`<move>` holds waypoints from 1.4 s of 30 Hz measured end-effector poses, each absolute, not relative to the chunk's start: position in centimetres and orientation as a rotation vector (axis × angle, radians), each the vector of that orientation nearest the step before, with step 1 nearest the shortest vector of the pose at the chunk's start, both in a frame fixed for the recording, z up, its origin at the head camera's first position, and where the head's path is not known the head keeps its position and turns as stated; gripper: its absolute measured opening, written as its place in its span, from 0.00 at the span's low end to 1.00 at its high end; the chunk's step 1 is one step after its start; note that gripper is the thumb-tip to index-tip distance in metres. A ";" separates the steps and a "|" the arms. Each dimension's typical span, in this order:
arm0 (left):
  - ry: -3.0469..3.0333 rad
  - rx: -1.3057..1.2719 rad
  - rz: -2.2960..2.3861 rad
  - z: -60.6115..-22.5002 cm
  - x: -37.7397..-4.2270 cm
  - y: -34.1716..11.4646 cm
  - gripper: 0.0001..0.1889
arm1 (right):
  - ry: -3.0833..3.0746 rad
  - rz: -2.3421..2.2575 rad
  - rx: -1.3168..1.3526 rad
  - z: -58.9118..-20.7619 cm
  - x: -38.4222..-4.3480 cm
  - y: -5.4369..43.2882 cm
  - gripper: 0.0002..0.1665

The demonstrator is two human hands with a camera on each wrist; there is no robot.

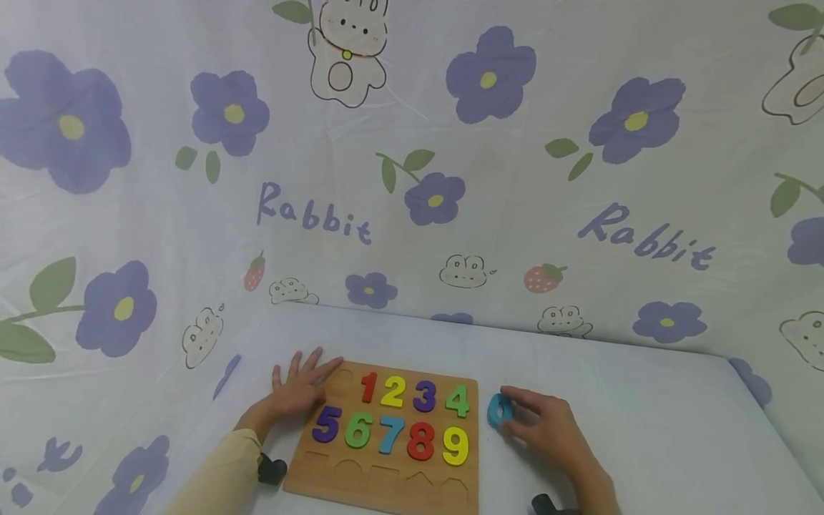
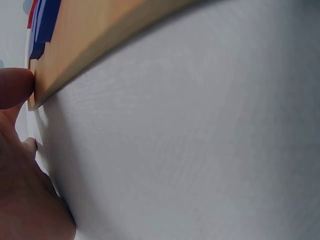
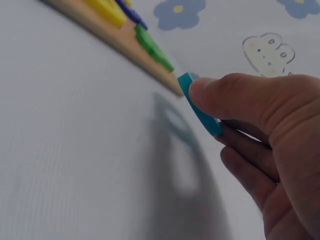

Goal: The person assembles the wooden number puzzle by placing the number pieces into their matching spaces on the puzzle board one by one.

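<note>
My right hand pinches a blue number 0 piece between thumb and fingers, just to the right of the wooden puzzle board. In the right wrist view the piece is seen edge-on above the white tabletop, its shadow falling below. My left hand lies at the board's upper left edge with fingers spread, the thumb touching the wood. Coloured numbers 1 to 9 sit on the board in two rows, among them a red 1 and a green 4. A rounded recess shows left of the 1.
Outlined shape recesses run along the board's near side. White tabletop surrounds the board. Behind it hangs a cloth printed with flowers and rabbits. Black wrist devices show near the left wrist and the right wrist.
</note>
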State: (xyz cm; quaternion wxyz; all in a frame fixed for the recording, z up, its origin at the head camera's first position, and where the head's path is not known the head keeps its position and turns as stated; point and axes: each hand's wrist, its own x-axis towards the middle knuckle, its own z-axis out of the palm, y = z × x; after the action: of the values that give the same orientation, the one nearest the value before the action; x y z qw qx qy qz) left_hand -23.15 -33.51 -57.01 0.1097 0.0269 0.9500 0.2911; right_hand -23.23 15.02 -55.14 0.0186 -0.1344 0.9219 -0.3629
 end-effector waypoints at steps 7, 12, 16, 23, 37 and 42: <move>2.806 0.043 0.820 -57.0 -23.2 -33.9 0.40 | 2.914 -1.235 -0.587 -52.5 -23.3 12.3 0.35; 2.817 0.042 0.820 -57.6 -23.3 -34.2 0.40 | 2.906 -1.274 -0.725 -50.1 -23.6 8.6 0.34; 2.812 0.043 0.822 -57.2 -23.0 -33.9 0.40 | 2.832 -1.358 -0.810 -48.8 -24.0 5.7 0.32; 2.798 0.049 0.860 -56.3 -22.9 -33.5 0.41 | 2.715 -1.435 -0.975 -47.8 -24.8 0.6 0.31; 2.789 0.056 0.859 -56.5 -23.1 -33.5 0.41 | 2.617 -1.282 -1.048 -50.5 -26.4 -7.6 0.28; 2.819 0.051 0.857 -57.0 -23.3 -33.5 0.41 | 2.629 -1.179 -1.020 -51.7 -26.8 -9.5 0.27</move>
State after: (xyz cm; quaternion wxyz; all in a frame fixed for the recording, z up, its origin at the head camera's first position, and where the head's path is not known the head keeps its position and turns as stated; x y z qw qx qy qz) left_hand -23.31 -33.48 -57.04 0.0971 0.0174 0.9521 0.2896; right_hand -26.79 -9.48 -51.72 0.0424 -0.3335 0.8594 -0.3854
